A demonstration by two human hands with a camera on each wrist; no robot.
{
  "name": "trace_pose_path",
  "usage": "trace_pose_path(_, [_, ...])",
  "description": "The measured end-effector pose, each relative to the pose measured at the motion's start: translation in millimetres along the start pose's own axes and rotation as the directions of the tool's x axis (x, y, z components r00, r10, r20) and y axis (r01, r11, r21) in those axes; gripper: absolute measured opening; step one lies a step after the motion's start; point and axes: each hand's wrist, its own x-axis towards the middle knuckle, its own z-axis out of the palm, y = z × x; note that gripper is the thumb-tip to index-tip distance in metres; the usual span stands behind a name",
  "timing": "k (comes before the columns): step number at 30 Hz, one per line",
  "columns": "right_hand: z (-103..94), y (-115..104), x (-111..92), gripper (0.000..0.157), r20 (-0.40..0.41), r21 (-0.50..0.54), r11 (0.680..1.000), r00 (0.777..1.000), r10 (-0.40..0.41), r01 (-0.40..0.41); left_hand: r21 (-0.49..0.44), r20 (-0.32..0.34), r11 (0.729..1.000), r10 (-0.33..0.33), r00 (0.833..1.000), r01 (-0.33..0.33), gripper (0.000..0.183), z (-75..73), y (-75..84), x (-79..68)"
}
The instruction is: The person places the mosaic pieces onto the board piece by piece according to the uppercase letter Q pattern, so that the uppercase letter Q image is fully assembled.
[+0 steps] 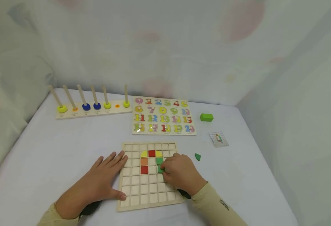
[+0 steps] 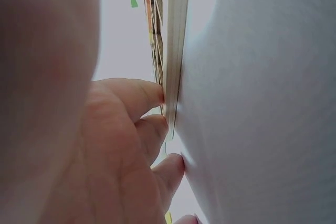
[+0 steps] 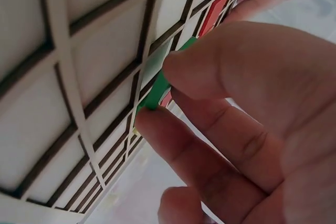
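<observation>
My right hand [image 1: 182,172] pinches a green square tile [image 3: 157,92] between thumb and fingertips, right at a cell of the wooden grid board [image 1: 151,206]. Above it in the same column lies another green square [image 1: 160,161]. Two yellow quarter-round tiles [image 1: 144,154] flank a red square [image 1: 152,153] along the top of the pattern. An orange square [image 1: 144,161] and a second red square [image 1: 144,169] run down its left side. With fingers spread, my left hand [image 1: 101,179] rests along the board's left edge, fingertips touching the rim in the left wrist view.
A loose green quarter-round tile [image 1: 198,157] lies right of the board, below a small pattern card [image 1: 219,139] and a green block [image 1: 206,117]. Behind the board are a number puzzle [image 1: 164,131] and a peg stand [image 1: 94,115] with yellow and blue rings.
</observation>
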Motion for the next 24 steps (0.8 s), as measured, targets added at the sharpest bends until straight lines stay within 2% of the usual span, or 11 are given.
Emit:
trace_pose_path(6, [-0.7,2.3,-0.3,0.011,-0.002,-0.013,1.0,1.0,0.009,-0.009,0.008,-0.022,1.0,0.015,1.0,-0.014,0.141,-2.0,4.2,0.2])
trace_pose_path(15, [2.9,-3.4,7.1,0.012,0.032,0.011,1.0,0.999,-0.028,0.028,0.013,0.005,1.0,-0.023,1.0,0.023,0.142,-5.5,3.8,-5.7])
trace_pose_path(20, [0.9,-9.0,5.9,0.006,0.048,0.061,0.998,0.998,-0.031,0.029,-0.007,0.018,0.999,-0.034,0.999,0.035,0.142,-5.4,2.7,-7.2])
trace_pose_path(24, [-1.2,-9.6,-3.6,0.012,0.043,0.123,0.992,0.999,0.007,-0.013,-0.001,0.011,1.0,-0.021,1.0,0.021,0.141,-4.0,5.1,-3.3])
